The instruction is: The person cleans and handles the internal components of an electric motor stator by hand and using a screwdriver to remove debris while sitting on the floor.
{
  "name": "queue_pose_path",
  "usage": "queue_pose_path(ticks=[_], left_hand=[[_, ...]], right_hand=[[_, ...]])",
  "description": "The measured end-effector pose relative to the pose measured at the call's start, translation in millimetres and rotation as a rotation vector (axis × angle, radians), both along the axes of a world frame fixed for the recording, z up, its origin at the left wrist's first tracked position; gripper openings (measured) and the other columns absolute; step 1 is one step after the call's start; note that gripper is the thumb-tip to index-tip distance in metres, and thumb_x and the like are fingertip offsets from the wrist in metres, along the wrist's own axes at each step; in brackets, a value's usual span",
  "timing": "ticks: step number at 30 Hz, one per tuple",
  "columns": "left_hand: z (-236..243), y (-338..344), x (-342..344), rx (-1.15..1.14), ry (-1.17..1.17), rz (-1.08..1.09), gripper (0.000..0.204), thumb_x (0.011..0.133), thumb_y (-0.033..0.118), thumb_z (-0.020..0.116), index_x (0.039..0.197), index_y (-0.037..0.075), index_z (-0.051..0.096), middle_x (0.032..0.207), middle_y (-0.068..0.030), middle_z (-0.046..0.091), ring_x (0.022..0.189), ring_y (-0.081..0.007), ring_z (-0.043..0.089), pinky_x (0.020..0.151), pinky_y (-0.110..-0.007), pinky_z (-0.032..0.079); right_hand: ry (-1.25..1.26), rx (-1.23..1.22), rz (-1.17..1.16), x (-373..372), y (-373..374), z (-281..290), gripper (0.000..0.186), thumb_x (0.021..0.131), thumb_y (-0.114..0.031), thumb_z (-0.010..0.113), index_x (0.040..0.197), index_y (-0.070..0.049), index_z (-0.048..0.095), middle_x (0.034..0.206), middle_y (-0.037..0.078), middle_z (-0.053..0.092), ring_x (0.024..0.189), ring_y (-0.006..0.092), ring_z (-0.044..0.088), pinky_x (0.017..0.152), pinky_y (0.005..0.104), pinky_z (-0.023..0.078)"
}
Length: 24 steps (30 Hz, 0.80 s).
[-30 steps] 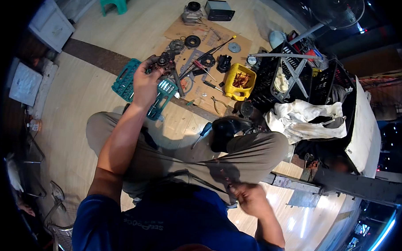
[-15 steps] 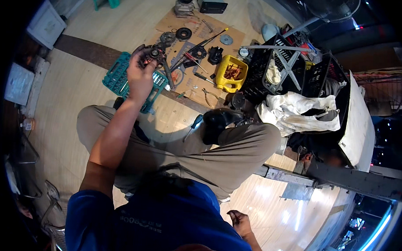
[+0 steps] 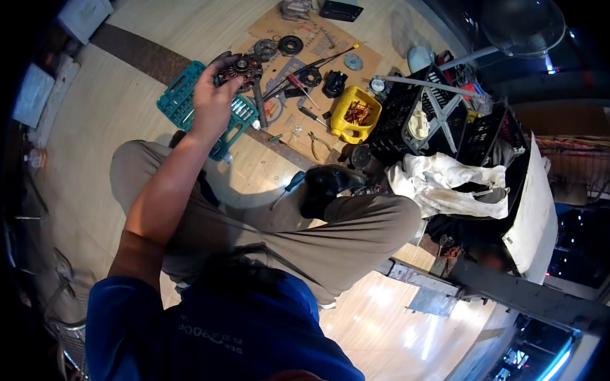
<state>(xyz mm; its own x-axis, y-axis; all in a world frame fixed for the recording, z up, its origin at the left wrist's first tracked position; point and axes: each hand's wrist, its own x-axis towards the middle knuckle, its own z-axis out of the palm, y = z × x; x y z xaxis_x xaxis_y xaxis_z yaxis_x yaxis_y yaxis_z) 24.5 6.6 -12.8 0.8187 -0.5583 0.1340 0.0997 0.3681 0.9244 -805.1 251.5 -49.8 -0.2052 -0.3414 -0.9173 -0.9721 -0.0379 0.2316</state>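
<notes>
My left hand is stretched forward, its fingers closed around a round, dark motor or alternator part with reddish-copper windings and a hub at its centre. The part is held above the far edge of an open teal socket-set case, whose sockets and bits lie in rows. Beyond it, a flat cardboard sheet carries dark ring-shaped parts, a red-handled screwdriver, a second screwdriver and pliers. My right hand is out of the picture.
A cut-open yellow jug holds copper-coloured pieces. Black crates and a white cloth stand to the right. Near my black shoe lies a blue-handled screwdriver. A metal housing and a boxy device sit at the back.
My right hand, seen before at the lower right, has left the picture. My left hand still holds the part, now turned so its round face shows more. The whole view has shifted slightly.
</notes>
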Motion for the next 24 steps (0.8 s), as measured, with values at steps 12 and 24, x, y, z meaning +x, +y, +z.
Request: queue_pose_path(ticks=[12, 24], left_hand=[[18.3, 3.7, -26.3, -0.007, 0.084, -0.19, 0.043, 0.086, -0.012, 0.054, 0.128, -0.003, 0.05, 0.128, -0.0121, 0.057, 0.116, -0.0209, 0.059, 0.102, -0.036, 0.048], [25.8, 14.2, -41.1, -0.084, 0.07, -0.208, 0.041, 0.085, -0.014, 0.055, 0.124, -0.003, 0.051, 0.127, -0.0155, 0.057, 0.117, -0.0239, 0.059, 0.101, -0.039, 0.05]], right_hand=[[-0.854, -1.197, 0.334, 315.0, -286.7, 69.8, 0.014, 0.088, 0.001, 0.051, 0.097, 0.004, 0.061, 0.085, 0.023, 0.061, 0.076, 0.0376, 0.061, 0.069, 0.0424, 0.048], [-1.497, 0.021, -0.473, 660.4, -305.5, 68.6, 0.02, 0.1, -0.018, 0.055, 0.099, -0.001, 0.065, 0.068, -0.002, 0.055, 0.062, 0.0077, 0.048, 0.058, 0.0262, 0.042]])
